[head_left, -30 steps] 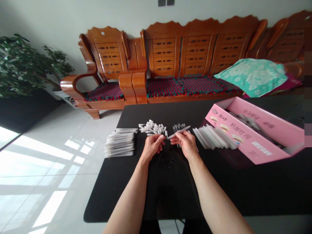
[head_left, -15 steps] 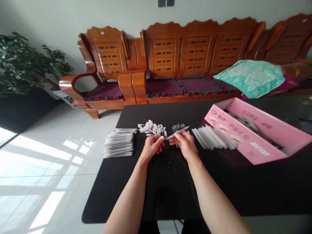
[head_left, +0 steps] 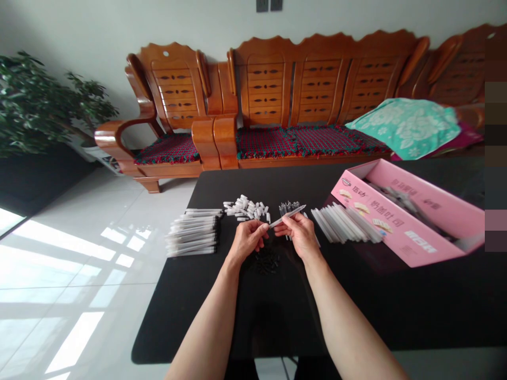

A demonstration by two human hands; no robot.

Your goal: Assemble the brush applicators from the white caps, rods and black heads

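Over the dark table, my right hand [head_left: 299,234] pinches a clear-white pen barrel [head_left: 292,213], which slants up to the right. At its lower left end, my left hand [head_left: 249,237] is closed, thumb and finger against the tip; any small part between them is hidden. Just below the hands lies a pile of small black plugs [head_left: 267,262]. White pen caps [head_left: 246,207] are heaped beyond my left hand. Behind the right hand lie thin refills with metal tips [head_left: 289,206], partly covered by it.
Capped pens [head_left: 193,232] are stacked at the left of the table [head_left: 273,327]. Right of my hands lies a row of white barrels [head_left: 344,222], beside a pink open box [head_left: 412,240] with greyish contents. A wooden bench [head_left: 273,89] stands behind the table.
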